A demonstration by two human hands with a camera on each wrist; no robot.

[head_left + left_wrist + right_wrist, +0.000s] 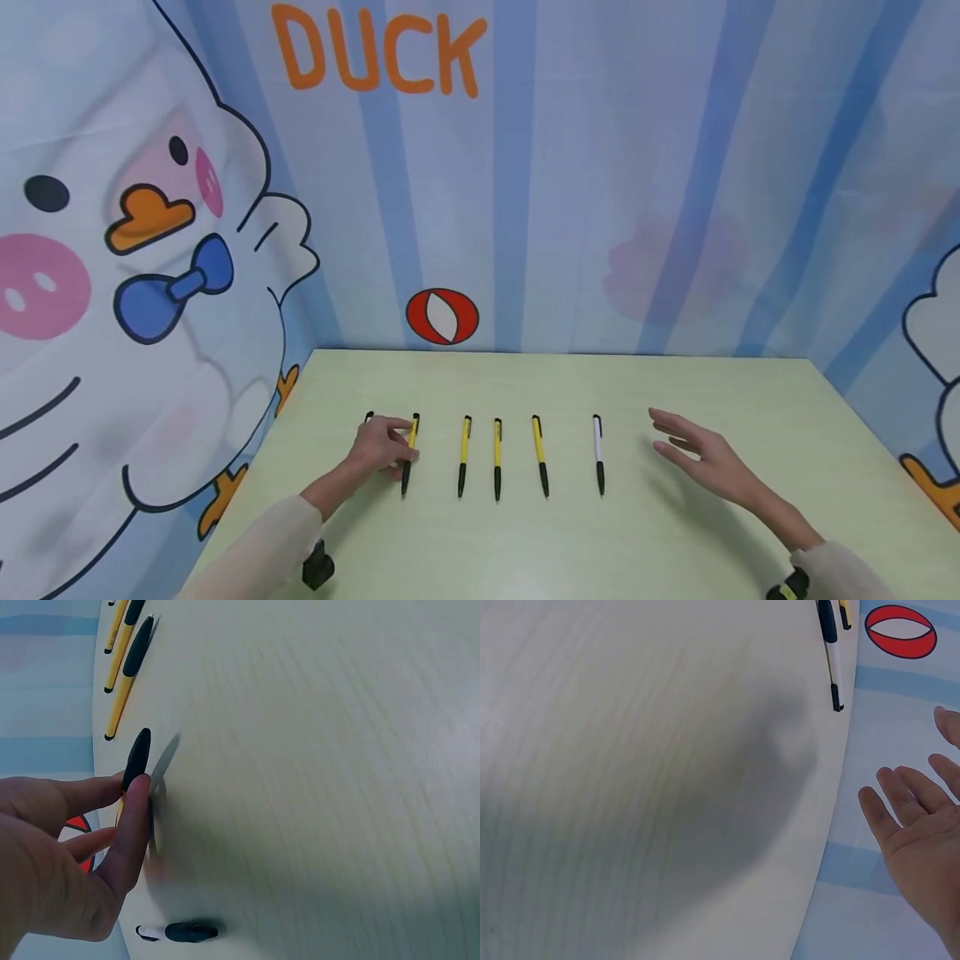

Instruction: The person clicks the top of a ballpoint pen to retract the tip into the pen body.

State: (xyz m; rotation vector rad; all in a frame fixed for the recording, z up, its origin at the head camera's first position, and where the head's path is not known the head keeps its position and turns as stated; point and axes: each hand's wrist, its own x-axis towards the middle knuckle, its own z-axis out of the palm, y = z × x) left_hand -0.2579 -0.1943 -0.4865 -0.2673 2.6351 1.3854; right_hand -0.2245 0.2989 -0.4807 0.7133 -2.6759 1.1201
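Observation:
My left hand [384, 446] pinches a yellow pen [138, 759] with a black grip between thumb and fingers, at the left of a row of pens. A white pen [154, 932] lies on the table beside that hand in the left wrist view; in the head view the hand covers most of it. To the right lie three more yellow pens [464, 454], then another white pen [598, 454] with a black grip. Right of that white pen, my right hand [701, 454] hovers over the table, fingers extended and holding nothing.
The pens lie on a pale wood-grain table [525, 550]. Behind it hangs a blue striped curtain [570, 167] with duck drawings and orange lettering. The curtain also closes off the left and right sides.

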